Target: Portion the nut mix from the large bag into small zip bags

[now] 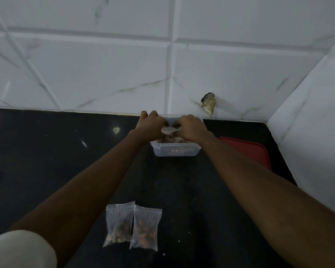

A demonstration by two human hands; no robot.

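Head view, left hand (150, 125), right hand (191, 129) pinch zip bag (169, 130), held crosswise

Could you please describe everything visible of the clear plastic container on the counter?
The clear plastic container is a rectangular, translucent tub with a rim and a small dark label on its near wall. Lidless and upright, it stands on the black counter by the tiled wall, brownish contents inside.
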